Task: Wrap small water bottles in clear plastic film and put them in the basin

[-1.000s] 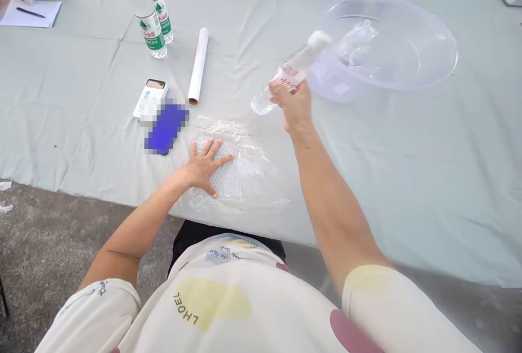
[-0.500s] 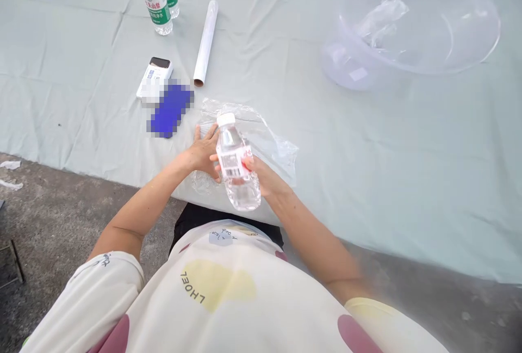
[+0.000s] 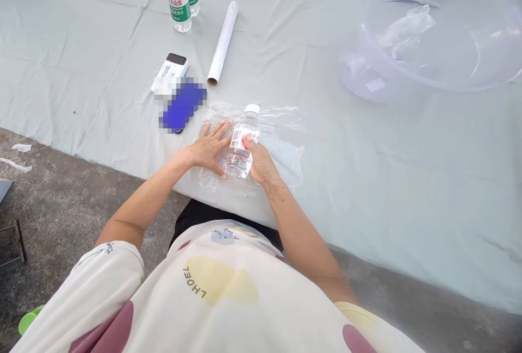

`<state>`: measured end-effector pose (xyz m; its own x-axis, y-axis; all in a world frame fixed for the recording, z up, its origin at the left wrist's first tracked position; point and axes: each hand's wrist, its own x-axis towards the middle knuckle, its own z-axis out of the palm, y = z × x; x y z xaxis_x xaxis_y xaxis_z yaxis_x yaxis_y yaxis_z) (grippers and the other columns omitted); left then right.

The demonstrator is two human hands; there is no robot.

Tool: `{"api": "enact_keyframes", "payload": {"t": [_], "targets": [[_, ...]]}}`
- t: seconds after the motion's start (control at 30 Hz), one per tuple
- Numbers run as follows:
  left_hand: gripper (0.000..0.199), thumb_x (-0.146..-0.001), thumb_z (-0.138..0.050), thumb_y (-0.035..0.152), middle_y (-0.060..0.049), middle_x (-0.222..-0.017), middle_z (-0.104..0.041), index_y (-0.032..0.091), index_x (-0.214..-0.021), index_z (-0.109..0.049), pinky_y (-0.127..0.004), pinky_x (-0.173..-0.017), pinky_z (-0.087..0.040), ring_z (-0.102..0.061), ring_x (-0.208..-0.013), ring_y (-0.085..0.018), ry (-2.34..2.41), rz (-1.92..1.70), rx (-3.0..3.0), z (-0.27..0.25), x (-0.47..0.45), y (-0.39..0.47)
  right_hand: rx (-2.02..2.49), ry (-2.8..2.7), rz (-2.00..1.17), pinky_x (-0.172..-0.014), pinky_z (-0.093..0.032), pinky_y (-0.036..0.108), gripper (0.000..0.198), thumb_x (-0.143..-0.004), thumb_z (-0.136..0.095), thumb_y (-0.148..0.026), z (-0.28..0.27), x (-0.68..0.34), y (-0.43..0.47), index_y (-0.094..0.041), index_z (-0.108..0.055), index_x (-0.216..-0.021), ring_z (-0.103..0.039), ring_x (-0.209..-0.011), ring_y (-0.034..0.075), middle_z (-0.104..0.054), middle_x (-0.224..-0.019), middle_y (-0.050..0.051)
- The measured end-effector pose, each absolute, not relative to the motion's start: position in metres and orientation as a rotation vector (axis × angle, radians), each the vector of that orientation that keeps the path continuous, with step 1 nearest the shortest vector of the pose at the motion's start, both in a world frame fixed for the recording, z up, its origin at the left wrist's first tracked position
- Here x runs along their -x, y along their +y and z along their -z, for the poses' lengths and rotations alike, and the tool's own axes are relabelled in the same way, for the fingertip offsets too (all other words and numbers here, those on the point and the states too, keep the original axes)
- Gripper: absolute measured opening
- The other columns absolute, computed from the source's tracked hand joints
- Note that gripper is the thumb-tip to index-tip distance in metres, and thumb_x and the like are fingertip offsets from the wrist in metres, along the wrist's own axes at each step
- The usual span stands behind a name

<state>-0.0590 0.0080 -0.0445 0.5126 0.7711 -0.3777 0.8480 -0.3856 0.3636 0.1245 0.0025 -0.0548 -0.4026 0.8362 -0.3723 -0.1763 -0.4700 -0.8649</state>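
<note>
Pale cloth lies under clear film, left hand splayed flat, right hand gripping a bottle.

A small, clear plastic bottle has its white cap on and a white label with red print and a barcode. It slants over a thin, see-through plastic sheet, cap pointing away from the near edge of the table. The sheet lies spread beside that edge, wrinkled, showing on both sides of the bottle.
</note>
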Motion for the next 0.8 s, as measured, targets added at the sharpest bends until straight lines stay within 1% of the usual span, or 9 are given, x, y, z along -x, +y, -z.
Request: {"api": "enact_keyframes", "payload": {"t": [0.17, 0.33, 0.4, 0.47, 0.5, 0.53, 0.6, 0.7, 0.8], "targets": [[0.125, -0.064, -0.081, 0.058, -0.019, -0.169, 0.005, 0.02, -0.161, -0.012, -0.059, -0.121, 0.009, 0.003, -0.156, -0.038, 1.33, 0.104, -2.253, 0.05, 0.072, 0.005, 1.373, -1.334, -1.661, -0.073, -0.053, 0.029, 0.046, -0.078, -0.068, -0.063, 0.053, -0.118, 0.003, -0.019, -0.067, -0.091, -0.066, -0.084, 0.019, -0.07, -0.085, 0.004], [0.111, -0.07, -0.081, 0.051, -0.015, -0.17, -0.001, 0.027, -0.159, -0.019, -0.061, -0.122, 0.001, 0.0, -0.156, -0.039, 1.494, -0.074, -2.203, 0.042, 0.093, -0.011, 1.493, -1.573, -1.451, -0.056, -0.042, 0.026, 0.043, -0.083, -0.062, -0.059, 0.04, -0.106, 0.003, -0.019, -0.055, -0.066, -0.054, -0.065, 0.014, -0.055, -0.063, 0.0], [0.096, -0.078, -0.076, 0.049, -0.015, -0.169, -0.013, 0.028, -0.157, -0.027, -0.059, -0.122, -0.01, -0.011, -0.156, -0.037, 1.658, -0.194, -2.134, 0.037, 0.1, -0.023, 1.528, -1.638, -1.403, -0.052, -0.036, 0.026, 0.048, -0.082, -0.061, -0.058, 0.035, -0.103, 0.003, -0.02, -0.045, -0.058, -0.046, -0.059, 0.012, -0.046, -0.058, -0.001], [0.067, -0.087, -0.068, 0.045, -0.017, -0.156, -0.039, 0.022, -0.146, -0.046, -0.055, -0.117, -0.026, -0.034, -0.146, -0.036, 1.916, -0.325, -2.005, 0.034, 0.101, -0.037, 1.578, -1.676, -1.369, -0.051, -0.033, 0.026, 0.053, -0.082, -0.061, -0.06, 0.033, -0.1, 0.004, -0.022, -0.036, -0.055, -0.041, -0.056, 0.011, -0.04, -0.057, -0.002], [0.052, -0.09, -0.064, 0.042, -0.018, -0.144, -0.052, 0.018, -0.135, -0.056, -0.052, -0.111, -0.034, -0.046, -0.136, -0.035, 2.044, -0.37, -1.921, 0.035, 0.098, -0.045, 1.609, -1.683, -1.35, -0.051, -0.033, 0.027, 0.054, -0.081, -0.061, -0.062, 0.034, -0.099, 0.004, -0.022, -0.034, -0.055, -0.042, -0.057, 0.011, -0.039, -0.058, -0.002], [0.039, -0.091, -0.061, 0.04, -0.018, -0.129, -0.06, 0.016, -0.122, -0.063, -0.049, -0.105, -0.04, -0.054, -0.124, -0.033, 2.143, -0.394, -1.842, 0.037, 0.095, -0.052, 1.635, -1.687, -1.328, -0.051, -0.034, 0.027, 0.054, -0.081, -0.06, -0.063, 0.035, -0.098, 0.004, -0.022, -0.035, -0.057, -0.044, -0.059, 0.012, -0.041, -0.06, -0.001], [0.027, -0.091, -0.06, 0.038, -0.014, -0.106, -0.065, 0.016, -0.103, -0.069, -0.046, -0.095, -0.045, -0.061, -0.104, -0.031, 2.223, -0.389, -1.746, 0.043, 0.083, -0.065, 1.671, -1.684, -1.26, -0.056, -0.04, 0.027, 0.051, -0.08, -0.061, -0.066, 0.039, -0.095, 0.004, -0.022, -0.041, -0.063, -0.051, -0.07, 0.016, -0.049, -0.07, 0.002], [0.014, -0.088, -0.062, 0.031, -0.01, -0.095, -0.064, 0.019, -0.091, -0.069, -0.043, -0.088, -0.045, -0.059, -0.095, -0.029, 2.174, -0.375, -1.722, 0.053, 0.063, -0.078, 1.719, -1.656, -1.149, -0.069, -0.049, 0.031, 0.051, -0.075, -0.065, -0.069, 0.044, -0.092, 0.002, -0.02, -0.052, -0.084, -0.057, -0.094, 0.023, -0.059, -0.099, 0.01], [0.01, -0.087, -0.057, 0.022, -0.008, -0.09, -0.064, 0.021, -0.081, -0.065, -0.04, -0.084, -0.044, -0.059, -0.092, -0.027, 2.161, -0.438, -1.688, 0.057, 0.05, -0.084, 1.734, -1.662, -1.167, -0.083, -0.052, 0.04, 0.068, -0.076, -0.064, -0.069, 0.044, -0.09, -0.001, -0.019, -0.052, -0.121, -0.056, -0.113, 0.029, -0.056, -0.126, 0.016]]}}
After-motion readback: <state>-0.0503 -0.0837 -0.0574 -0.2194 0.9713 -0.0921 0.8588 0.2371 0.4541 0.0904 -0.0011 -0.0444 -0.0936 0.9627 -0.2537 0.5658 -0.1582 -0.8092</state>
